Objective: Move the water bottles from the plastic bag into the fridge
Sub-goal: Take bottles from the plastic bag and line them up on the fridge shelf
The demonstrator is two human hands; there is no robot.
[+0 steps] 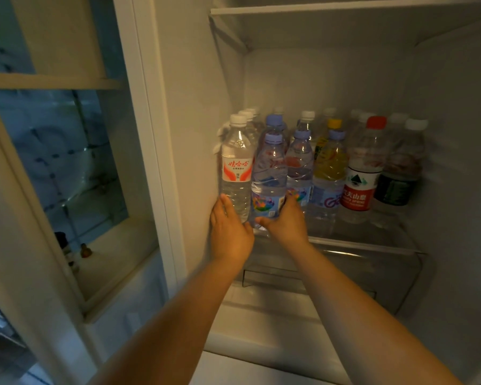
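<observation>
Head view: the left hand (229,229) lies against the lower part of a white-capped bottle (236,168) at the far left of the fridge shelf, fingers spread along its side by the fridge wall; whether it truly grips cannot be told. The right hand (285,219) is wrapped round the base of the blue-capped bottle (268,179) just beside it, thumb in front, fingers behind, clamped on it.

The white-capped bottle bears a white and red label with red Chinese characters (the small print below is unreadable). The blue-capped one has a pale blue label with a multicoloured picture; no words can be made out. Further right stand another blue-capped bottle (299,165), a bottle with yellow contents (329,162) and beside it a red-capped bottle (363,173) whose red and white label shows Chinese characters and the word "SPRING". At the far right is a bottle with a dark green label (400,173). More bottles stand in rows behind.

All rest upright on a glass shelf (372,244) inside the white fridge (442,107), with a clear drawer (345,276) below and another shelf (317,9) above. To the left is a pale cabinet with a glass pane (59,159).
</observation>
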